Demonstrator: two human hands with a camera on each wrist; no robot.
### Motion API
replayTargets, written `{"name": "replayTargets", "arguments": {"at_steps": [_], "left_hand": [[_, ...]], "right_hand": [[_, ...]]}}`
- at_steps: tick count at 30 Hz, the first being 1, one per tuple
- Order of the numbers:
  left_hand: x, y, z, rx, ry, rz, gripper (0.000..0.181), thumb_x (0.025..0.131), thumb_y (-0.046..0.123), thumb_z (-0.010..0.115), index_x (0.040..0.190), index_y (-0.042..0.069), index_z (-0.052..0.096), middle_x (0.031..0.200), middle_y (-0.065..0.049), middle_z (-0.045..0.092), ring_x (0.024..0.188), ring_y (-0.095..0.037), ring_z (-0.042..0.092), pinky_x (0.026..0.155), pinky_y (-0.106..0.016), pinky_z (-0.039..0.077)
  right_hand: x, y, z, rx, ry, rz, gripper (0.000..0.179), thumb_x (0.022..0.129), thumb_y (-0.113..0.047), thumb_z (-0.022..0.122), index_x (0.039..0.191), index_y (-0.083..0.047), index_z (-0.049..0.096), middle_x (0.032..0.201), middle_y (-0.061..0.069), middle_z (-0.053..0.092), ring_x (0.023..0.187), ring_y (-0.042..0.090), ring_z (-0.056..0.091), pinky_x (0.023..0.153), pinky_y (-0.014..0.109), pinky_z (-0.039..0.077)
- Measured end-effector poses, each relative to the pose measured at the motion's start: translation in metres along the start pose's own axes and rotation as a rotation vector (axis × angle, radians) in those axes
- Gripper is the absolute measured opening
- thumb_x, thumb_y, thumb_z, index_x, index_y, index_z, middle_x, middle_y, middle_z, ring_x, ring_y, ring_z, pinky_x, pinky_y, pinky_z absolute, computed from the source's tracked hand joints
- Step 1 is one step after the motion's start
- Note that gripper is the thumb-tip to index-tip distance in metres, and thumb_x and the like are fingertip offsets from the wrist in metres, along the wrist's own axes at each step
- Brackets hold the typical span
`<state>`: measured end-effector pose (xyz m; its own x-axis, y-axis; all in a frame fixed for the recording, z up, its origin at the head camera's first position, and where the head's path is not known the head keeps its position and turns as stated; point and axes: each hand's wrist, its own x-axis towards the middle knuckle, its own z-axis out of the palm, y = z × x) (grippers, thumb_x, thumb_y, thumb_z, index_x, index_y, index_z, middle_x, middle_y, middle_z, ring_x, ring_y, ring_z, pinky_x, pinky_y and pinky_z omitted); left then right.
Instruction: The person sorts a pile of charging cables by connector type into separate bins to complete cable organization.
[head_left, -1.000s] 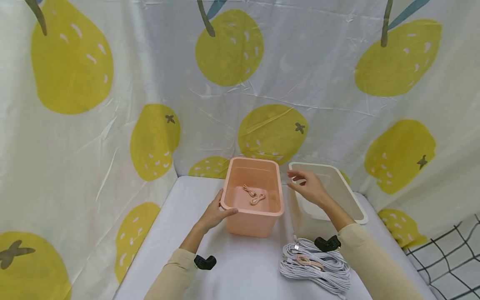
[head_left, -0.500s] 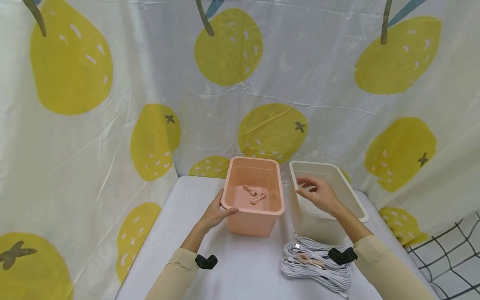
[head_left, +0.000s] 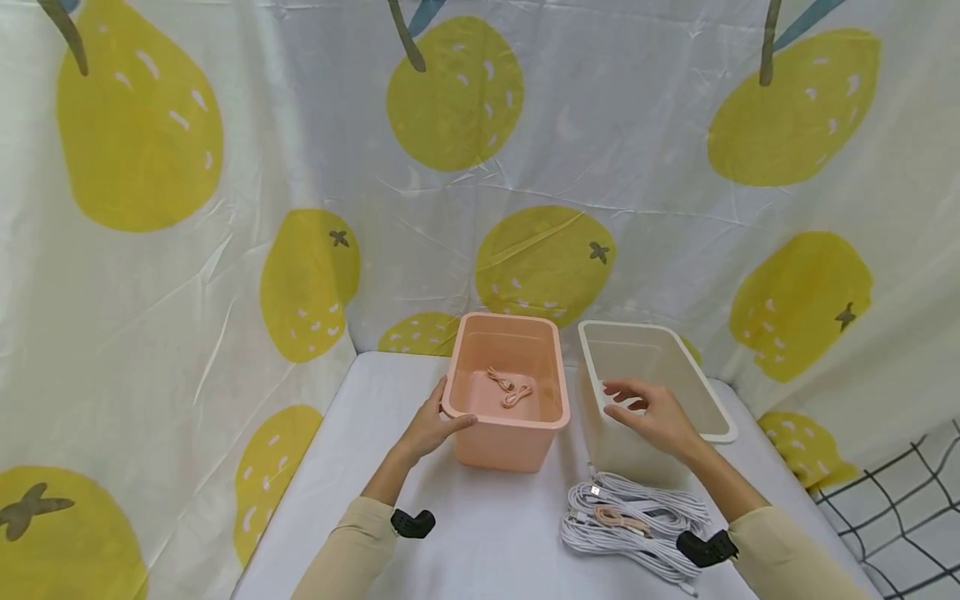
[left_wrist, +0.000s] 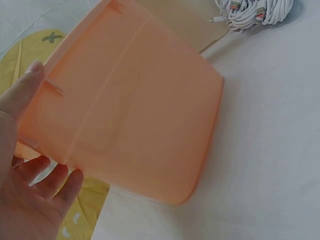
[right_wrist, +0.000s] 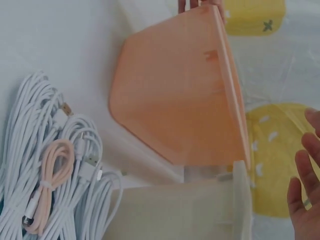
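Note:
My left hand [head_left: 427, 427] holds the near left corner of a peach plastic bin [head_left: 504, 446]. Its thumb lies along the rim and the fingertips press the side wall, as the left wrist view shows. Two small bundled peach cables [head_left: 516, 396] lie on the bin's floor. To the right my right hand [head_left: 660, 421], fingers loosely bent and holding nothing, hovers over the near part of a cream bin [head_left: 626, 442]. Below it on the table sits a heap of coiled white cables [head_left: 637, 558], with one peach cable [head_left: 618, 520] on top.
Both bins stand side by side on a white-covered table [head_left: 480, 533]. A curtain [head_left: 420, 250] printed with yellow fruit hangs behind and at the sides. Black grid lines [head_left: 900, 508] show on white at the lower right.
My right hand has moved right and toward me, from between the two bins to over the cream bin's near part. My left hand stays on the peach bin.

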<state>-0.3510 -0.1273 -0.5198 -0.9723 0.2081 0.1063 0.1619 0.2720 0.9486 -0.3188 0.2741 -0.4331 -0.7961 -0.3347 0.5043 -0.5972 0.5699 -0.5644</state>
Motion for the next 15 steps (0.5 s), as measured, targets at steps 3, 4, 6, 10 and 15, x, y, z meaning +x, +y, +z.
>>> {"name": "replayTargets", "arguments": {"at_steps": [3,4,6,10,15], "left_hand": [[0.0,0.0,0.0,-0.001,0.002,0.005,0.118,0.084,0.046,0.085,0.167,0.009,0.01,0.164,-0.019,0.03,0.146,-0.042,0.033,0.112,-0.062,0.03],[0.0,0.0,0.0,0.001,0.004,0.005,0.118,0.084,0.046,0.085,0.167,0.01,0.01,0.164,-0.019,0.03,0.146,-0.042,0.033,0.112,-0.062,0.031],[0.001,0.0,0.0,0.004,0.005,0.007,0.117,0.084,0.046,0.085,0.167,0.01,0.01,0.165,-0.018,0.03,0.146,-0.041,0.034,0.112,-0.062,0.031],[0.0,-0.001,0.001,0.006,0.005,0.005,0.118,0.084,0.046,0.085,0.167,0.01,0.01,0.165,-0.019,0.03,0.146,-0.039,0.035,0.112,-0.062,0.032],[0.0,0.0,0.0,0.014,0.002,0.009,0.117,0.085,0.045,0.085,0.167,0.009,0.01,0.165,-0.02,0.029,0.145,-0.04,0.035,0.112,-0.062,0.032]], "right_hand": [[-0.008,0.003,0.002,-0.003,-0.003,0.006,0.033,0.088,-0.005,0.081,0.119,0.003,0.073,0.107,0.011,0.075,0.091,0.023,0.069,0.074,0.035,0.057],[-0.011,0.004,0.002,-0.006,-0.002,0.006,0.033,0.087,-0.005,0.081,0.119,0.003,0.073,0.107,0.011,0.075,0.09,0.022,0.069,0.074,0.034,0.057],[-0.017,0.005,0.004,-0.012,-0.003,0.008,0.034,0.087,-0.004,0.082,0.119,0.003,0.073,0.106,0.01,0.075,0.09,0.02,0.069,0.074,0.032,0.057],[-0.031,0.005,0.009,-0.009,-0.002,-0.016,0.035,0.084,0.0,0.082,0.118,0.004,0.072,0.105,0.011,0.075,0.088,0.025,0.069,0.072,0.034,0.057],[-0.049,0.0,0.014,0.002,-0.018,0.009,0.033,0.085,-0.001,0.082,0.117,-0.001,0.073,0.106,0.011,0.074,0.091,0.028,0.068,0.073,0.034,0.056]]}}
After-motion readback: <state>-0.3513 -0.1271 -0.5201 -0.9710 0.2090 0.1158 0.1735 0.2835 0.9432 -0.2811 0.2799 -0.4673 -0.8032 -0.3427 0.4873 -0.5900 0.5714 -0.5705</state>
